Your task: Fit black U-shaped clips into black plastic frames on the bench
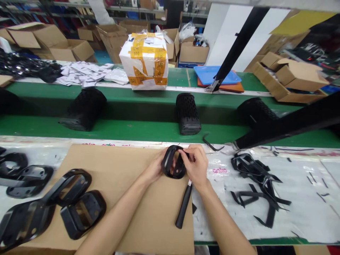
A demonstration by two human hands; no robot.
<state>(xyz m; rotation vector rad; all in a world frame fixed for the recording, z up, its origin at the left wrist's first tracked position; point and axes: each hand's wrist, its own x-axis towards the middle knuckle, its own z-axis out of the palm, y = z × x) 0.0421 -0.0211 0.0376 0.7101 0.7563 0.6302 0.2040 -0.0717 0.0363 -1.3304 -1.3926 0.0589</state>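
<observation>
Both my hands hold a black plastic ring-shaped part (pixel 174 163) upright over the far edge of a brown cardboard sheet (pixel 127 198). My left hand (pixel 156 168) grips its left side with fingers curled behind it. On the part's right rim, my right hand (pixel 195 163) is closed, and it also holds a black-handled tool (pixel 183 204) whose handle points down toward me.
More black plastic parts (pixel 50 205) lie at the left on the cardboard. Black trimmed strips (pixel 259 184) are scattered at the right on white sheeting. Beyond is a green conveyor (pixel 138 131) carrying black housings (pixel 187 114), a taped white box (pixel 145 60) and cardboard boxes (pixel 292 76).
</observation>
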